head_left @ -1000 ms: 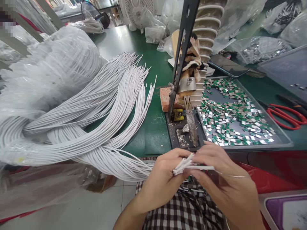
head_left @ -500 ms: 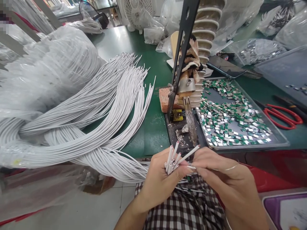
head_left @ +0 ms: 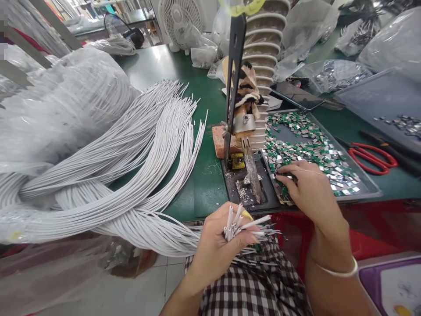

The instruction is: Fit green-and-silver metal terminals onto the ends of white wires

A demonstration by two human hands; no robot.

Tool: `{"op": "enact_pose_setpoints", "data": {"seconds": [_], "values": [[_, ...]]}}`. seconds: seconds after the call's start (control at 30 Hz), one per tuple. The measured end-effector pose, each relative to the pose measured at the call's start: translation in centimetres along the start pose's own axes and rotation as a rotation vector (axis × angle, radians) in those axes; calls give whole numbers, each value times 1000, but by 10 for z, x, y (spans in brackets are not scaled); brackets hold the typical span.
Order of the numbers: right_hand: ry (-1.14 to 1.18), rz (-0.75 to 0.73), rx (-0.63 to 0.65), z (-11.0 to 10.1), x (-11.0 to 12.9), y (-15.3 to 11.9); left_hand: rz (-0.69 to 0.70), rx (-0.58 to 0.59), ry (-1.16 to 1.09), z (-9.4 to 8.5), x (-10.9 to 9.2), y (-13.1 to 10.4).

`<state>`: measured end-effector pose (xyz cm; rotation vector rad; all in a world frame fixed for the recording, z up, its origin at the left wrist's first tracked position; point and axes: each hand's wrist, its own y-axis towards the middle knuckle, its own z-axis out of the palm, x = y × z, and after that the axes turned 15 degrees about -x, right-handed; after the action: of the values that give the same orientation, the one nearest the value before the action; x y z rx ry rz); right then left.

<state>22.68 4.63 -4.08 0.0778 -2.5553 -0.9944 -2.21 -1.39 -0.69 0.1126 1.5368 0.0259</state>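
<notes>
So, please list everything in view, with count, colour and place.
Bench: one, green, middle
Cables: many, white, left and centre
Wrap: count unclear, clear, left
Iron: one, pale tip, centre
Bracket: one, black, beside iron
Base: one, black, under iron
Cloth: one, cream-black, above tip
Hose: one, tan, behind iron
Brick: one, orange, behind bracket
Fan: at least one, white, back
Bags: several, clear, back
Tray: one, grey, right of centre
Boards: many, green-silver, in tray
Flat device: one, dark, behind tray
Bin: one, grey, far right
Tools: at least two, red and dark, right
Box: one, purple-white, bottom right
Garment: one, checked, lap
Bangle: one, white, right wrist
Left hand: one, holding cables
Right hand: one, at boards
</notes>
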Motion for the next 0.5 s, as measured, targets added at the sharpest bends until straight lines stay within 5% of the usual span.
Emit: {"op": "enact_pose_setpoints", "data": {"seconds": [0.13,0.3,0.5], "values": [[43,-14,21,4,1,4,-2,-12,11,0,-2,-1],[145,45,-58,-20,24,-6,-61,-107,13,3,-5,-4],[581,485,-124,-46,78,-31,-79,-147,24,12,-7,4]]}}
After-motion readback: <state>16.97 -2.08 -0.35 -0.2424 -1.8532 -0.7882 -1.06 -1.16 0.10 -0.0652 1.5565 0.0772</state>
